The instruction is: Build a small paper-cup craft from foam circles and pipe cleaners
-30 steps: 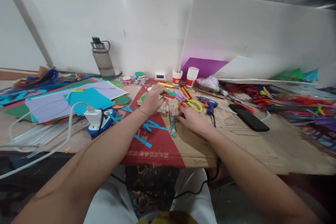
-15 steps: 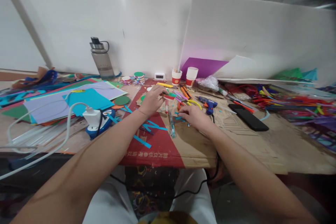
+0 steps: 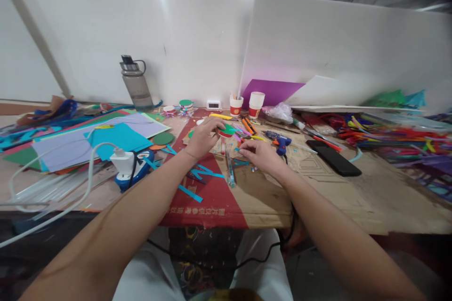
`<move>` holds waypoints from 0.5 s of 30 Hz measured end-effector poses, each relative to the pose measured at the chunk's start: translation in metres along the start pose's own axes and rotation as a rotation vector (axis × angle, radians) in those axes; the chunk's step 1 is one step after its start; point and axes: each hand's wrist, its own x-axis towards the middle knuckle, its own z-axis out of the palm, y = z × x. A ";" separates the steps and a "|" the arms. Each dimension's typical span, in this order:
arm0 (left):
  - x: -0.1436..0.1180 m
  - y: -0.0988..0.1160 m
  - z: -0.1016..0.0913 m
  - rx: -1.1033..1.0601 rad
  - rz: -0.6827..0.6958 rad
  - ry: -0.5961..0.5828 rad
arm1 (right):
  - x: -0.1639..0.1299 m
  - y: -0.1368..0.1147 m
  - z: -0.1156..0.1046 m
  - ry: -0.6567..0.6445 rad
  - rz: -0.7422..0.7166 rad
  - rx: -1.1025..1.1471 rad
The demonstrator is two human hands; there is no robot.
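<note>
**Me:** Two hands in a pretty tight spot. My left hand (image 3: 203, 137) has its fingers curled round a green paper disc (image 3: 226, 130), lifted just above the tabletop (image 3: 353, 188). My right hand (image 3: 259, 155) is pinching something tiny at the fingertips, too small to make out, right beside blue paper strips (image 3: 205, 172).

**Friend:** Any room to move?

**Me:** Mostly toward me. The cardboard mat (image 3: 254, 197) is bare up to the front edge, and to the right as far as the black phone (image 3: 334, 157). Left is stacked paper sheets (image 3: 88, 138) and a charger (image 3: 122, 162).

**Friend:** Containers?

**Me:** Two paper cups (image 3: 256, 103) by the back wall, sticks poking out of the left one. Water bottle (image 3: 136, 85) stands upright, can't tell how full.
</note>
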 end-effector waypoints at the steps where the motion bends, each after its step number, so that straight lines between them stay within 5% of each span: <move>1: 0.000 0.001 -0.001 -0.009 0.001 -0.006 | 0.000 0.000 0.000 0.003 0.004 0.014; 10: 0.000 0.001 -0.001 -0.059 0.042 -0.010 | -0.004 -0.011 -0.002 0.047 -0.034 0.100; 15: 0.001 0.002 -0.002 -0.033 0.039 -0.061 | -0.008 -0.014 -0.006 0.267 -0.071 0.009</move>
